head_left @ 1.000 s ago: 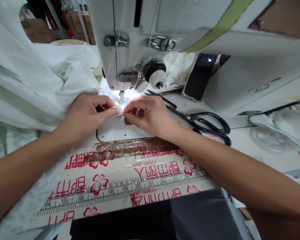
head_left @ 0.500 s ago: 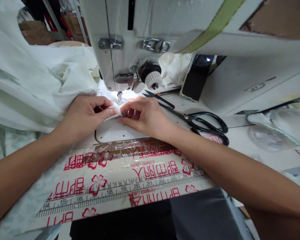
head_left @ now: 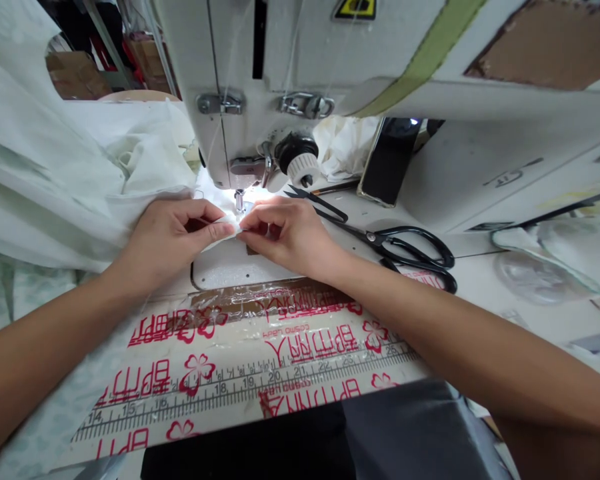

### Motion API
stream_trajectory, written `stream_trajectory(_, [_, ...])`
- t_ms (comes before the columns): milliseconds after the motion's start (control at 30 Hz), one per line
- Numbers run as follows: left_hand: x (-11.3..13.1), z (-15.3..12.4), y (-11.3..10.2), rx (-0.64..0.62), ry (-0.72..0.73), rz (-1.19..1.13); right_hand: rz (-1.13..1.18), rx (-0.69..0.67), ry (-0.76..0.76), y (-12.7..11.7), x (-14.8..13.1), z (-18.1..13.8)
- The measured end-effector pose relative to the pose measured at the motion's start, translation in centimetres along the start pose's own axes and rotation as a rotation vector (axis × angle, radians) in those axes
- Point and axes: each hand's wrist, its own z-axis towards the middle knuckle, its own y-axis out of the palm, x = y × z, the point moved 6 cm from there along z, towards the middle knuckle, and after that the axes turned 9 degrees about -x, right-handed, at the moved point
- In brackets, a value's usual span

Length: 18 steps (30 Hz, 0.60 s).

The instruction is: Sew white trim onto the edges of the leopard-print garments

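White fabric (head_left: 220, 240) is pinched between the thumb and fingers of my left hand (head_left: 167, 233), just in front of the presser foot (head_left: 239, 201). My right hand (head_left: 295, 237) grips the same fabric's edge from the other side, thumb against fingers, its tips nearly touching my left thumb. Both hands rest low over the bed of the sewing machine (head_left: 260, 150), whose lamp lights the needle area. A larger drape of white cloth (head_left: 70, 180) hangs to the left of my left hand. The fabric's far edge near the needle is partly hidden by my fingers.
Black-handled scissors (head_left: 410, 247) and small thread snips (head_left: 320, 202) lie right of my right hand. A phone (head_left: 389, 160) leans by the machine arm, near crumpled white cloth (head_left: 345, 143). A taped ruler strip (head_left: 260, 380) runs along the table front. Clear plastic (head_left: 527, 277) lies farther right.
My right fingers have closed tighter on the fabric edge, and a small metallic loop seen between the hands earlier no longer shows. The camera view has tilted slightly upward.
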Motion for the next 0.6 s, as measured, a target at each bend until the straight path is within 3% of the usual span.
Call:
stream_trajectory(200, [-0.1,0.1,-0.1,-0.02,0.031,0.08,0.013,0.0,0.027,0.1,0.2,-0.1])
stream_trajectory(333, [1.5,-1.0,0.6,0.005,0.352,0.327,-0.105,-0.105,-0.086,0.4,-0.5,-0.1])
stream_trajectory(467, [2.5,-3.1,1.7,-0.025,0.706,0.561,-0.439,-0.314,-0.187,0.7,-1.9,-0.6])
stream_trajectory(600, [2.5,-4.3,2.0,-0.061,0.803,0.674,-0.639,-0.46,-0.181,0.7,-2.6,-1.3])
